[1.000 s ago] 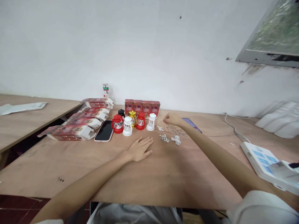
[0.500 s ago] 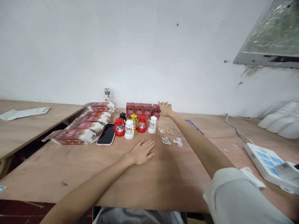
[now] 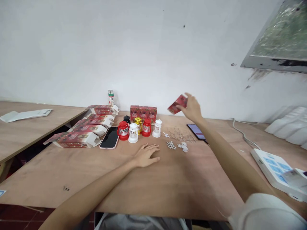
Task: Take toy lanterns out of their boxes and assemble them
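Now a red box (image 3: 180, 101) is held aloft, pinched by the right hand (image 3: 193, 108) (left hand (image 3: 145, 156) laid flat, spread); a steady grip is called for.

Plain wooden tables (image 3: 172, 188) and loose parts (image 3: 184, 148) suggest a workshop.

Soft light faintly shadows the table (image 3: 168, 188); the held red box (image 3: 174, 106) looks blurred.

A loose, whitish right sleeve (image 3: 270, 211) and creased, pale grey clothing (image 3: 140, 223) lower down
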A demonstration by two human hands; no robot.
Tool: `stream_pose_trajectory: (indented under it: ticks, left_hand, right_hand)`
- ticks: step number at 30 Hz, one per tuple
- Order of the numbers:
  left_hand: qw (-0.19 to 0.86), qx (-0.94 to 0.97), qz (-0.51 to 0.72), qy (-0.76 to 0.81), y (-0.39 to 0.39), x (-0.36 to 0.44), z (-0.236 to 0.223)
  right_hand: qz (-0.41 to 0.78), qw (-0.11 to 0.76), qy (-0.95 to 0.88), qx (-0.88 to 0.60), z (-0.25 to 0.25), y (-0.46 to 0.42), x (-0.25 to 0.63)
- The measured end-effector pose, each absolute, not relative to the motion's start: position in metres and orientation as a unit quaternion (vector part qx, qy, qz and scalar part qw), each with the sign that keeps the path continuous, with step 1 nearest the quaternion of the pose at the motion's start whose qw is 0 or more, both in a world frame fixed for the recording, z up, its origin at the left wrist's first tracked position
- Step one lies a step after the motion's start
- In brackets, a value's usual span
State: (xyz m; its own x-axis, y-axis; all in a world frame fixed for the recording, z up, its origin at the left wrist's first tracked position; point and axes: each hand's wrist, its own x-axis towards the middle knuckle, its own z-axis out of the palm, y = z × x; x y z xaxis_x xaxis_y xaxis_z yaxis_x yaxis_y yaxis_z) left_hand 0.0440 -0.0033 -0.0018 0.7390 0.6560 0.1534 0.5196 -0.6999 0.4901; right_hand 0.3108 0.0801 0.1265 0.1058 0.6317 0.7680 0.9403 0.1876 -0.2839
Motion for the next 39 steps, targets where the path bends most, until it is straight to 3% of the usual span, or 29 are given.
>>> stream_pose_trajectory:
  ticks: [3, 5, 8, 12, 21, 24, 31, 39]
  left_hand:
    - [0.335, 0.853, 0.232, 0.326, -0.002, 0.041, 0.0]
    - [0.442, 0.79, 0.298, 0.303, -0.001, 0.039, -0.001]
    - [0.569, 0.675, 0.39, 0.262, -0.001, 0.034, -0.004]
    - [0.641, 0.536, 0.472, 0.282, -0.01, 0.031, -0.007]
    - [0.649, 0.425, 0.517, 0.362, -0.025, 0.025, 0.005]
    - [0.65, 0.415, 0.526, 0.358, -0.019, 0.022, 0.008]
    - [0.622, 0.411, 0.553, 0.372, -0.011, 0.018, 0.01]
    - [0.506, 0.551, 0.552, 0.368, -0.019, 0.015, 0.013]
  right_hand:
    - [-0.174, 0.579, -0.553, -0.573, 0.133, 0.037, 0.305]
    - [-0.088, 0.635, -0.551, -0.534, 0.12, 0.01, 0.289]
    - [0.044, 0.653, -0.576, -0.489, 0.076, -0.026, 0.252]
    - [0.131, 0.602, -0.612, -0.496, 0.015, -0.057, 0.207]
    - [0.255, 0.665, -0.462, -0.529, -0.024, -0.044, 0.204]
    - [0.217, 0.683, -0.48, -0.506, -0.021, -0.043, 0.211]
    - [0.131, 0.607, -0.627, -0.47, -0.004, -0.057, 0.213]
    - [0.268, 0.615, -0.574, -0.469, -0.004, -0.048, 0.211]
